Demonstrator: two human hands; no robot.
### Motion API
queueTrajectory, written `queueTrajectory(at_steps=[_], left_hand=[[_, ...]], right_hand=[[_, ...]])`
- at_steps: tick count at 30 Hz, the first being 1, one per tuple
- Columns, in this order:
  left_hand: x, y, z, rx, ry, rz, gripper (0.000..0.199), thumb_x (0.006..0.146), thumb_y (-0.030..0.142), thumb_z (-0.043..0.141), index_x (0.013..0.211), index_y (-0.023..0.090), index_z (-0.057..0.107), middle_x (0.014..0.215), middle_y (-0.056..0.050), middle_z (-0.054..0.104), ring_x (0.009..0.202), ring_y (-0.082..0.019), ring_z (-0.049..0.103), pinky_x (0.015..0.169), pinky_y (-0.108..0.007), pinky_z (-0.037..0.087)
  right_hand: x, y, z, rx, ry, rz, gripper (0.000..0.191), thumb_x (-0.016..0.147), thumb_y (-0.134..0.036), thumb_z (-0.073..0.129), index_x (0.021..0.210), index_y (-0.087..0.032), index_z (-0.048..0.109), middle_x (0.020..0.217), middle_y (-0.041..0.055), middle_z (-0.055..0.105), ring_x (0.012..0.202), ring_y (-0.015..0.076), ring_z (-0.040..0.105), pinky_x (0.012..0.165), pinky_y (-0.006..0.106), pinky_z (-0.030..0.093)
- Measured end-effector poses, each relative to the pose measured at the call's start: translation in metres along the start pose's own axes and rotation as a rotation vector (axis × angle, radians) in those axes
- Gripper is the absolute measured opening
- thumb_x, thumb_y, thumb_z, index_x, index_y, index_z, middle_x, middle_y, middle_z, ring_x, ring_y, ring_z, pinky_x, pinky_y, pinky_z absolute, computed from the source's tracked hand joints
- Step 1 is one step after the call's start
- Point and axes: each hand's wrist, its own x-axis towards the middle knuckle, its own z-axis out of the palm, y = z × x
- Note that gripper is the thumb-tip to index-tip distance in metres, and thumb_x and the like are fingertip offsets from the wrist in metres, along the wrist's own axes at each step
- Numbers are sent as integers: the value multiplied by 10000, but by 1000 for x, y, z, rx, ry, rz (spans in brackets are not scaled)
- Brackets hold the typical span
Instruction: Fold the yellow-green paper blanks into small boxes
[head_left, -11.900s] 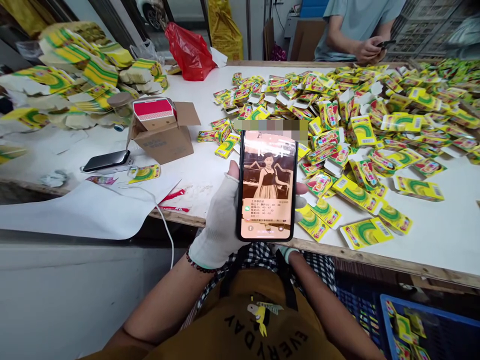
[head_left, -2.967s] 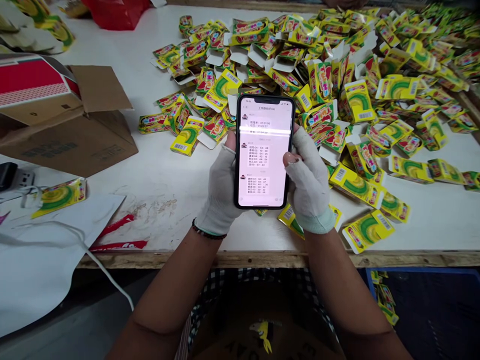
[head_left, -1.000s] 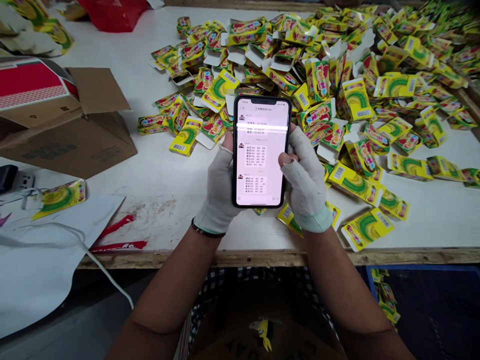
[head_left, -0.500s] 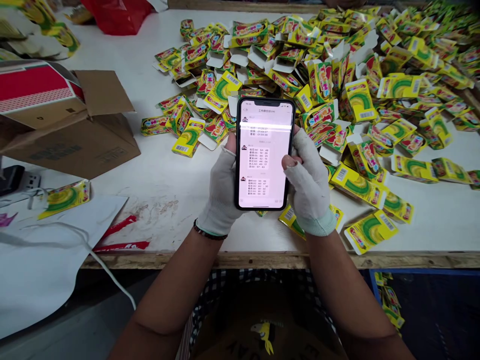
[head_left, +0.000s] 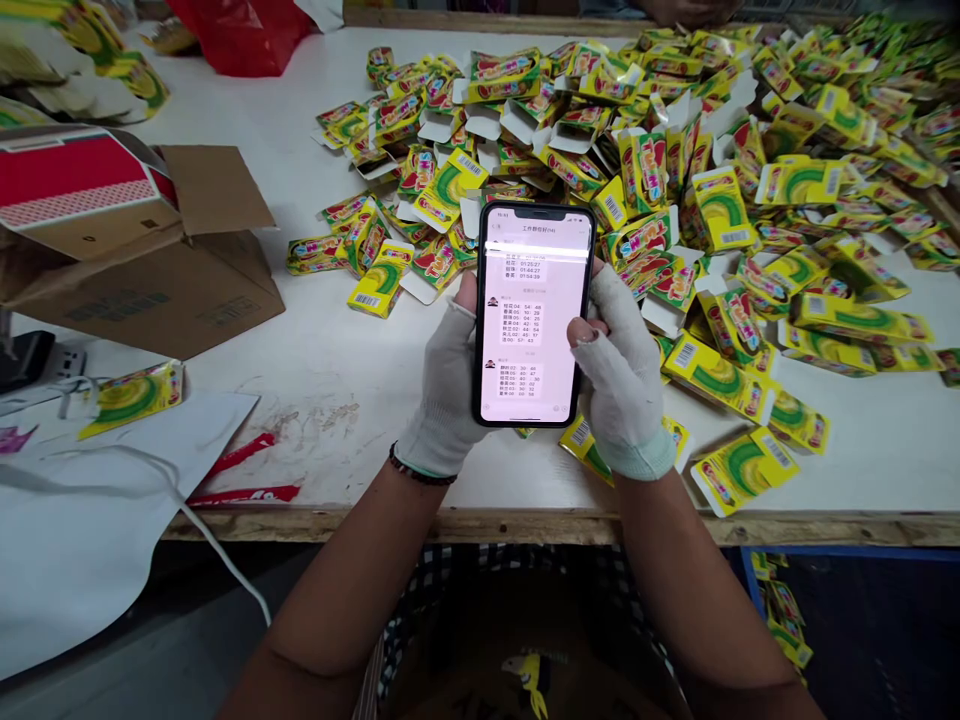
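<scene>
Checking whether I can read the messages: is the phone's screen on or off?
On: the phone is lit and shows lines of text, and it is held up between the left hand and right hand.

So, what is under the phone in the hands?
Around the smartphone, yellow printed cartons and the white table show. What lies directly beneath is covered by it, the left hand and the right hand.

Scattered yellow cartons [head_left: 718,208], seemingly half-folded
</scene>
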Motion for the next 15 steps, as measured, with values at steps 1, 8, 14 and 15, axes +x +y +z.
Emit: queueTrajectory(at_steps=[1,8,14,15], left_hand=[[0,0,0,-6,-3,-5,574,914,604,257,1279,271,549,1175,-40,659,1204,-303,542,943,-457,500],[-6,6,-5,-115,-83,-98,647,864,672,330,1270,231,574,1135,-86,681,1046,-305,638,811,-414,555],[-4,9,-16,-266,-221,-152,543,895,586,377,1159,209,666,1078,-95,705,910,-263,685,753,-343,560],[-4,8,-17,-273,-210,-149,509,909,551,379,1147,210,673,1076,-85,708,938,-260,680,799,-347,552]], right_hand=[[0,0,0,1,0,2,616,911,-602,347,1446,-302,293,1434,31,428,1217,266,509,972,483,501],[-3,2,-2,-150,129,-123,636,903,-373,486,1476,-252,239,1415,110,434,1277,304,453,1009,546,452],[5,-6,-3,-541,181,-413,572,824,-300,575,1378,-266,437,1556,96,107,1420,395,171,1102,656,243],[6,-9,-2,-563,171,-416,556,822,-301,578,1363,-258,460,1561,96,75,1422,407,150,1103,659,234]])
